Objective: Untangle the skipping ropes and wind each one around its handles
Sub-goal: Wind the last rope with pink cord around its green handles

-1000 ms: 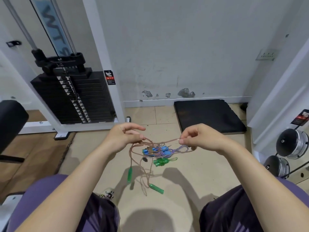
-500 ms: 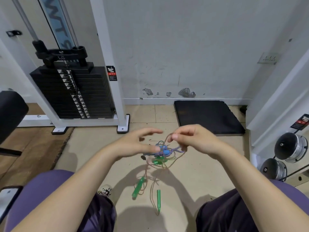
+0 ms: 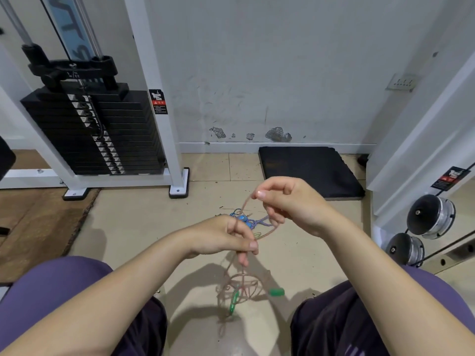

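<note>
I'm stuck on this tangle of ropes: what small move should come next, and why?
Probably draw the hands apart to feed the pinkish rope free. The right hand pinches its loop up high, the left hand pinches it lower, and the green handles dangle below, while the blue-handled rope still bunches between the hands.

My arms were bare from the wrists up to the purple short sleeves at both lower corners of the view. My left hand (image 3: 221,237) and right hand (image 3: 290,204) wore no rings, watch or gloves, and the nails were short and unpainted. Dark shorts covered both thighs, the right leg bearing a faint purple print.
</note>
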{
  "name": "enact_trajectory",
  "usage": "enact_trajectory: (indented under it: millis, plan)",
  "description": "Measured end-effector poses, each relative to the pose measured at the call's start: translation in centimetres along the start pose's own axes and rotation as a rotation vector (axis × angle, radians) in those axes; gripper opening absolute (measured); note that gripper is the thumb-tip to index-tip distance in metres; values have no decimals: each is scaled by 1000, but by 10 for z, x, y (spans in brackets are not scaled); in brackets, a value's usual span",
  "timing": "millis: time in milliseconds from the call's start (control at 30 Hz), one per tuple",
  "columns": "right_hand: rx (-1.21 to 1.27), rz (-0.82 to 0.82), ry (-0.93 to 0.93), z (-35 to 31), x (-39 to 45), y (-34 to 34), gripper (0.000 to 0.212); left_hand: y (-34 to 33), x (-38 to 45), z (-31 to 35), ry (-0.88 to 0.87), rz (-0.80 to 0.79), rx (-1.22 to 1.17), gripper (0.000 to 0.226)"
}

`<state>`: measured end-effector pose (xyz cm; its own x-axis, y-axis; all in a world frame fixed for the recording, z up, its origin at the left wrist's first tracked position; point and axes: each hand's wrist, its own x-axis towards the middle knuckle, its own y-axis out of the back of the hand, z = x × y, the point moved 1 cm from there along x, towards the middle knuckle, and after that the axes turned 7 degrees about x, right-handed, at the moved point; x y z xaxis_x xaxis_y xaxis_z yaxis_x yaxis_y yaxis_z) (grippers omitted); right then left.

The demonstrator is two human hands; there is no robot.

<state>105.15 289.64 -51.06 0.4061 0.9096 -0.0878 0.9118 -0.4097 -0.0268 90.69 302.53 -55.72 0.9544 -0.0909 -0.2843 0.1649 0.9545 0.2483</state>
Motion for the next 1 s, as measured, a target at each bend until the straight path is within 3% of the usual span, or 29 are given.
enact_trajectory:
  millis: [167,367,433,533,667,833,933,1000]
  plan:
    - [-435,81,-55,6,2,8,20,25,-8,7,91,231,105,21]
    - [-893,397,-78,6,3,27,54,78,-36,-11,455,347,766,26]
    - [-917,436,-88,3,0,34,53,81,-42,-12,439,361,707,28]
    - [-916,315,-28,6,1,30,50,59,-37,-2,224,326,380,26]
    - [-668,83,64,11,2,-2,81,36,-24,4,97,282,209,25]
    - [-426,-105,49,24,3,-28,30,33,-19,5,6,210,108,33]
    - [-407,-46,42,23,4,-26,8,37,-18,0,44,185,51,18]
    - [-437,60,78,19,5,-20,14,41,-18,-4,98,221,143,15]
